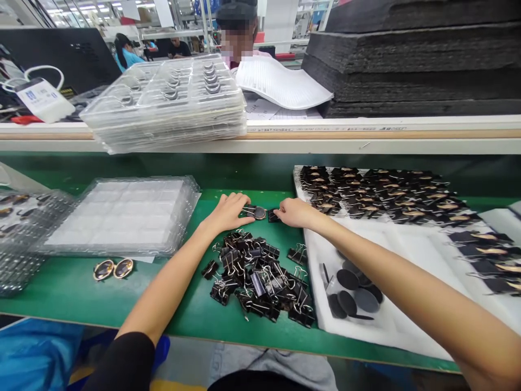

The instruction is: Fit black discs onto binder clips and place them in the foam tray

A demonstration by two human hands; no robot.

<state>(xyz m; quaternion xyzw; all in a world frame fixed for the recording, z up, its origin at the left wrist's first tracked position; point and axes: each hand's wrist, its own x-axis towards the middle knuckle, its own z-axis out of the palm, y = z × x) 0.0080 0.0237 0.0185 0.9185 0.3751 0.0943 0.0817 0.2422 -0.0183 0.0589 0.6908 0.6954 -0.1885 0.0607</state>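
Observation:
My left hand (231, 212) is closed around a black binder clip (249, 209), thumb in front and fingers behind. A round, dark, gold-rimmed piece (259, 213) sits at that clip's right end. Just to its right, my right hand (296, 212) pinches another black binder clip (272, 216). The fingertips partly cover both clips. Below my hands, a loose heap of black binder clips (254, 277) with silver wire handles lies on the green table (179, 298). A single binder clip (298, 253) lies beside the heap, near the white tray.
The white foam tray (411, 255) holds rows of clipped pieces (378, 190) and loose dark discs (348, 279). At left are two gold-rimmed lenses (113, 269) and clear plastic trays (118, 212). A shelf (277, 145) carries stacked trays (171, 108) and black foam sheets (407, 65); a person sits opposite.

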